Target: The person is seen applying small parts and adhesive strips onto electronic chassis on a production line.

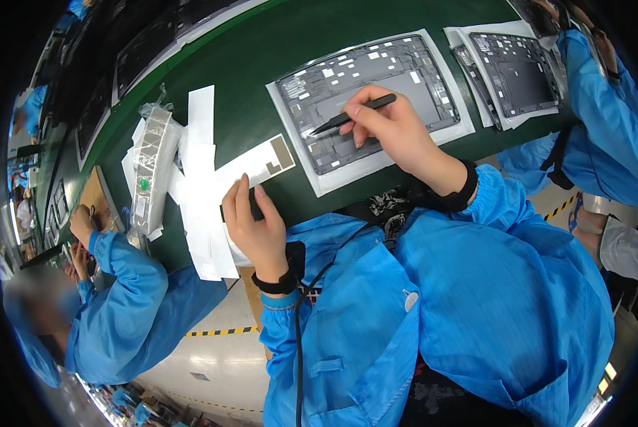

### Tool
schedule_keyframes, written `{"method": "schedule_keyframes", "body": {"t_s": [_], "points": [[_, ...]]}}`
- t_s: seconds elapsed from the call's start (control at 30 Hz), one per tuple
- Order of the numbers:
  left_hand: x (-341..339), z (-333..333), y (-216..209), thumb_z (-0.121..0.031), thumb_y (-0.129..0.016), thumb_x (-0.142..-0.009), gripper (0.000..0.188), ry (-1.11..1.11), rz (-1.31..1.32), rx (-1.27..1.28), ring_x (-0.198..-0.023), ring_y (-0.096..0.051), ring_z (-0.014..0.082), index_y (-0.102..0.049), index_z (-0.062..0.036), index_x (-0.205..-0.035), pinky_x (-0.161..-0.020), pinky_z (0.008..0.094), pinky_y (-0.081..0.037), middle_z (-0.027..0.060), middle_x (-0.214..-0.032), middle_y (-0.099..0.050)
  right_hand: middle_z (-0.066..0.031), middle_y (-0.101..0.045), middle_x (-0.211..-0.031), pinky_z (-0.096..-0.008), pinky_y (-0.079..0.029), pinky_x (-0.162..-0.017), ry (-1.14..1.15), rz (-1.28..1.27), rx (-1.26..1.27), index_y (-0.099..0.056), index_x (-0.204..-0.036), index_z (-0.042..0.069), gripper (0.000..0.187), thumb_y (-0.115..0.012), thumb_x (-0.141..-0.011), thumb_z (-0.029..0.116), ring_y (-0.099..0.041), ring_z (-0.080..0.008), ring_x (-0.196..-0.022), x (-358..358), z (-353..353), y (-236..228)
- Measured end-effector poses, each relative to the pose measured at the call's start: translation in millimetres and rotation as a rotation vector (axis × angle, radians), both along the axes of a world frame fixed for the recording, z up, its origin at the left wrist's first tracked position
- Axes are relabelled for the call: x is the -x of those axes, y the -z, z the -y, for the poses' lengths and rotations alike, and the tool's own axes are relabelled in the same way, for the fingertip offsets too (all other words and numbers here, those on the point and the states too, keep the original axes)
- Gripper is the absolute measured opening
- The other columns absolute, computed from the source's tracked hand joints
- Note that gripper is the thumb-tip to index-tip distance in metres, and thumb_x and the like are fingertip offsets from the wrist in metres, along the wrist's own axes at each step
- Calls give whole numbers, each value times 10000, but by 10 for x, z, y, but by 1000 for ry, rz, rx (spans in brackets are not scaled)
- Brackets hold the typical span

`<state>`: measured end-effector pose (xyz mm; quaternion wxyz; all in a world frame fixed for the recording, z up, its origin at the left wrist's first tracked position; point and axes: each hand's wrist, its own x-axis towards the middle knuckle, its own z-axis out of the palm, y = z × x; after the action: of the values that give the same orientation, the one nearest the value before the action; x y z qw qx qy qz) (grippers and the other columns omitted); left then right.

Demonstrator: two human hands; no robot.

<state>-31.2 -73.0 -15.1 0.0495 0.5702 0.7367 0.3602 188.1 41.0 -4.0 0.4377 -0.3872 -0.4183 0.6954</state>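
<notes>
My right hand (396, 128) grips black tweezers (354, 114), their tip pointing left and low over a dark grey tablet housing (397, 67). The housing lies on a white padded sheet (450, 135) and carries several small white and pale patches. My left hand (257, 231) is open, with fingers stretched out and thumb apart, at the near edge of a white backing strip (244, 171). Dark grey adhesive pieces (281, 152) sit at the right end of that strip. Whether my left fingers press on the strip I cannot tell.
Left of my hands, white paper strips (201, 128) lie stacked beside a clear plastic-wrapped bundle (150, 167). A second tablet housing (514, 71) rests on white sheets at the right. Blue-sleeved co-workers sit at the left (130, 306) and right (607, 107) along the green table (240, 78).
</notes>
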Motion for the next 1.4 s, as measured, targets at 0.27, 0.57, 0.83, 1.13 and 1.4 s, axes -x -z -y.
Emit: {"method": "schedule_keyframes", "body": {"t_s": [0.27,0.57,0.83,1.13,1.4], "points": [[78,-147,288,-173,-624,-878,437,40,-183,116,-1325,-429,352,-567,-18,-1283,-1080,510,-322,173,-1380,-507,-46,-648,-807,-225,-474,-641,-287,417,-232,-621,-966,-6,144,-608,-916,129,-581,-76,-696,673,-12,115],[101,-153,286,-188,-626,-878,428,42,-194,115,-1323,-436,336,-587,-38,-1277,-1071,490,-339,160,-1388,-505,-52,-656,-800,-224,-462,-627,-295,453,-297,-615,-945,-3,163,-581,-942,156,-572,-70,-686,742,-2,179],[51,-172,268,-165,-620,-893,373,23,-268,78,-1252,-485,381,-611,-1,-1228,-1027,442,-380,192,-1345,-530,-52,-653,-789,-220,-445,-615,-258,358,-178,-595,-946,12,141,-571,-947,151,-542,-48,-675,695,34,86],[31,-208,287,-155,-665,-865,345,-16,-249,39,-1221,-510,378,-646,-6,-1176,-997,434,-419,185,-1317,-554,-43,-647,-805,-218,-449,-626,-223,234,-114,-581,-969,5,137,-565,-954,140,-567,-62,-710,699,7,178],[41,-210,291,-156,-681,-855,344,-17,-243,26,-1220,-514,377,-655,-16,-1168,-996,434,-421,179,-1314,-560,-34,-639,-785,-208,-438,-591,-250,410,-221,-579,-966,2,128,-569,-949,128,-554,-46,-679,688,21,181]]}}
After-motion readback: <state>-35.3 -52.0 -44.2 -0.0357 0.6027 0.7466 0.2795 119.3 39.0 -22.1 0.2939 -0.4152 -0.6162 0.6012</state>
